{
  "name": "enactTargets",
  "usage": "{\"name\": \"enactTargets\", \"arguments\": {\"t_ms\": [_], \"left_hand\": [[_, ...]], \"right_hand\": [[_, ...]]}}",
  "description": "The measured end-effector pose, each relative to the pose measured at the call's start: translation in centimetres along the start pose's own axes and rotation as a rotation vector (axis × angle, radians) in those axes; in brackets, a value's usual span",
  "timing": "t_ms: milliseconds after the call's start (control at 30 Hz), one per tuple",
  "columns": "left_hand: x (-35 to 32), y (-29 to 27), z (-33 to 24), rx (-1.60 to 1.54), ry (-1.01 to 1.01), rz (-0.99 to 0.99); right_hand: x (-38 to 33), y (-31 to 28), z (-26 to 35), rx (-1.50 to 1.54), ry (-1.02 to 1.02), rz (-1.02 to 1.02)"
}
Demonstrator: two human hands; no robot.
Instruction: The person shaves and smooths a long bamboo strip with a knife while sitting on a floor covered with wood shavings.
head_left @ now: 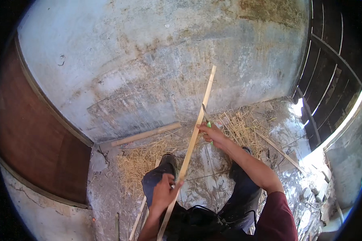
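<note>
A long pale bamboo strip runs from my lap up toward the grey wall. My left hand grips the strip low down, near my knee. My right hand is closed around a knife with a green handle; its blade rests against the strip higher up. My legs in dark trousers and dark boots stretch out below the strip.
Dry shavings and straw lie in heaps on the concrete floor. A thick bamboo pole lies at the foot of the wall. More thin strips lie to the right. A brown door stands left, a dark slatted gate right.
</note>
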State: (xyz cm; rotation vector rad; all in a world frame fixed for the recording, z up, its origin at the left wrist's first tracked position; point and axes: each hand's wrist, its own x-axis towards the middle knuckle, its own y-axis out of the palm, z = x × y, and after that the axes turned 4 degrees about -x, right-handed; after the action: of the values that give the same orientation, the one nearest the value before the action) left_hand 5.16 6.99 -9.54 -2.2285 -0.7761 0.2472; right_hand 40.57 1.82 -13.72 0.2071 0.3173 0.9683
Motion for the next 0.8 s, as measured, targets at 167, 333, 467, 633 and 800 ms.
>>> {"name": "enactTargets", "arguments": {"t_ms": [167, 333, 467, 633, 800], "left_hand": [[8.0, -0.2, -1.8, -0.289, 0.122, -0.081], [14.5, 2.0, -3.2, -0.438, 0.078, 0.293], [16.0, 2.9, -3.4, -0.578, 0.012, 0.388], [16.4, 3.4, -1.1, -0.723, 0.005, 0.588], [15.6, 3.4, 1.2, -0.840, -0.044, 0.794]], "right_hand": [[-1.4, 2.4, 1.6, -0.176, -0.104, -0.048], [-1.1, 2.2, 1.9, -0.233, -0.262, -0.249], [-0.7, 0.6, 3.2, -0.255, -0.248, -0.426], [0.6, -1.7, 3.1, -0.207, -0.331, -0.457], [1.1, -1.8, 3.0, -0.295, -0.238, -0.439]]}}
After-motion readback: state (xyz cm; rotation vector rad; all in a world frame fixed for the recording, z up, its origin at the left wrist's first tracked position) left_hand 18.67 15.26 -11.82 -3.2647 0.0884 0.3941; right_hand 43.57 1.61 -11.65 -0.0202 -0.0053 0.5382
